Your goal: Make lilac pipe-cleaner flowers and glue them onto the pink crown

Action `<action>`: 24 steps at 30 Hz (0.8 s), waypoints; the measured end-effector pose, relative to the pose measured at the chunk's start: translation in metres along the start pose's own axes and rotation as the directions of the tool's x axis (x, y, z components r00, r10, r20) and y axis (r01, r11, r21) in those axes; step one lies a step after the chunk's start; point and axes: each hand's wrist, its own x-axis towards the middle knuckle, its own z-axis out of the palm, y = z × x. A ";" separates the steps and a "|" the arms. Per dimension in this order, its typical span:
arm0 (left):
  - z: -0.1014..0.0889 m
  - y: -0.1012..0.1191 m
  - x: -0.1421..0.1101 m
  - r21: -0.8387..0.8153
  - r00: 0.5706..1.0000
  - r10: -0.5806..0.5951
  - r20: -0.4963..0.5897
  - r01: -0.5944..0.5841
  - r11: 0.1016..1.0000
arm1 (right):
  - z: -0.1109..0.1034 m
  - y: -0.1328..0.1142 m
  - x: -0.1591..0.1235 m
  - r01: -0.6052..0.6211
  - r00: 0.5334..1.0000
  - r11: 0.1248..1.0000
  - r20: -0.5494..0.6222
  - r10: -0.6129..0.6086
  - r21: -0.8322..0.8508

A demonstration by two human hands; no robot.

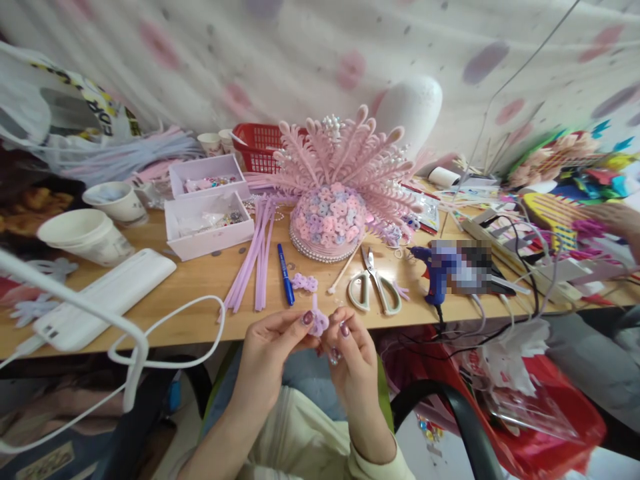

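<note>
Between my two hands, just over the table's front edge, is a small lilac pipe-cleaner flower with a short stem pointing up. My left hand pinches it between thumb and fingers. My right hand is closed close beside it, its fingertips bent together; what they hold, if anything, is hidden. More lilac flowers lie on the table just beyond. Near them are a blue marker, a thin stick, and scissors with pale handles. Lilac pipe cleaners lie to the left.
A pink headpiece covered in flowers and pearls stands behind. Two bead boxes, paper cups and a white power bank are at left. A glue gun and cables lie right. Another person's hand is at far right.
</note>
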 end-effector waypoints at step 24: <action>0.005 -0.012 -0.004 0.263 0.972 0.236 -0.007 -0.226 0.938 | 0.005 0.005 -0.008 0.119 0.988 0.917 -0.043 -0.147 -0.379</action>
